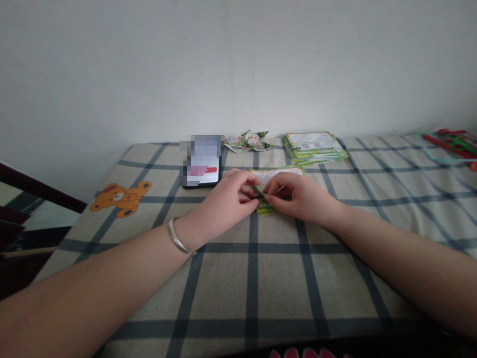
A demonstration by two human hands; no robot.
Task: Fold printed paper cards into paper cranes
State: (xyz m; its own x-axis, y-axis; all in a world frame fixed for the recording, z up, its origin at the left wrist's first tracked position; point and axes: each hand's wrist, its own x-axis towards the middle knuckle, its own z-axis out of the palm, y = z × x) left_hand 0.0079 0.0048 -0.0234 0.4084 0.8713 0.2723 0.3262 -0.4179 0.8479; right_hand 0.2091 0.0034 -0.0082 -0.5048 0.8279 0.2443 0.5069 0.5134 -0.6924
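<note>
Near the middle of the table my left hand [233, 199] and my right hand [298, 196] meet over a green printed paper sheet [276, 173]. The thumb and fingers of each hand pinch its near edge, where the paper looks folded or bent up. My fingers cover part of that edge, so the exact fold cannot be made out. A silver bangle [178, 236] circles my left wrist. Just beyond the hands lie folded paper stars [248, 141] in the same print, and a stack of green printed sheets [315, 146] is to their right.
Left of my hands a phone [204, 164] lies face up, its screen partly blurred. A flat bear figure [121, 199] is on the checked tablecloth [219, 288] farther left. At the far right is a clear tray [428, 146] with red and green items. A wall [238, 64] rises behind.
</note>
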